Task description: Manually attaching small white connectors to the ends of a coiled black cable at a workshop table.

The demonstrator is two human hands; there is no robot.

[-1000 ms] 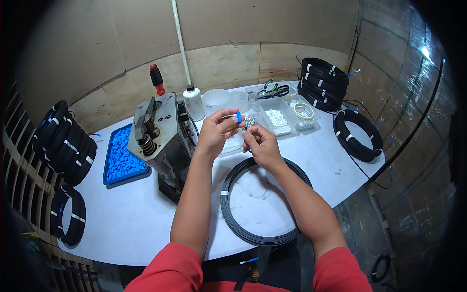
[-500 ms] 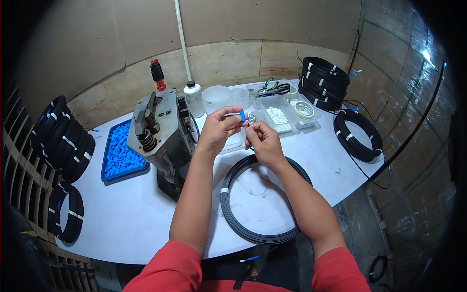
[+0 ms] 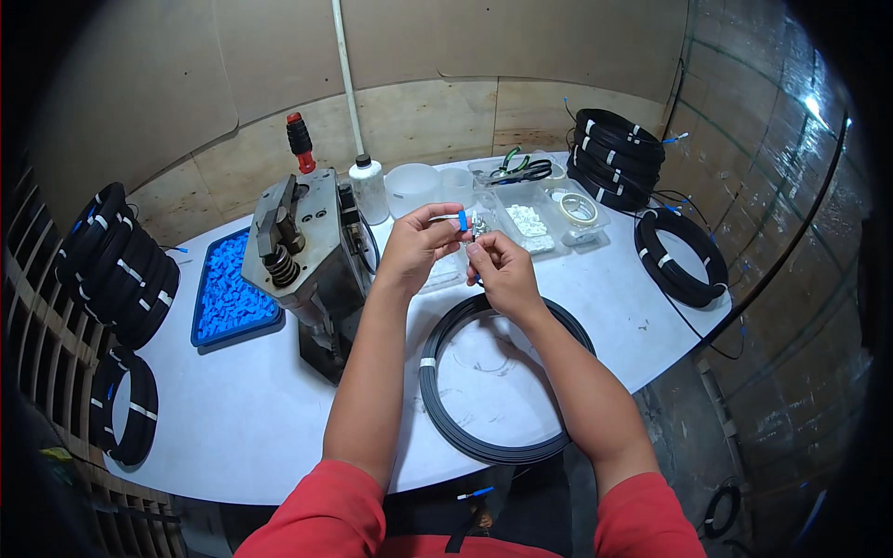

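Observation:
Above the back rim of a black cable coil point(image 3: 431, 395), my two hands are close together. My left hand point(image 3: 419, 246) pinches a small blue connector piece point(image 3: 462, 220) between thumb and fingertips. Just below and to its right, my right hand point(image 3: 505, 277) is closed with thumb against forefinger on a thin black cable end point(image 3: 474, 239). A small white tip seems to point up from that cable end toward the blue piece. Whether the two parts touch is too small to tell. The coil lies flat on the white table, bound with white tape.
A metal hand press point(image 3: 307, 232) stands left of my left forearm, beside a blue tray point(image 3: 233, 337) of small blue parts. Behind my hands are a white bottle point(image 3: 369, 191), clear tubs and a bin point(image 3: 549, 244) of white parts. Taped black coils point(image 3: 614, 158) are stacked at both sides.

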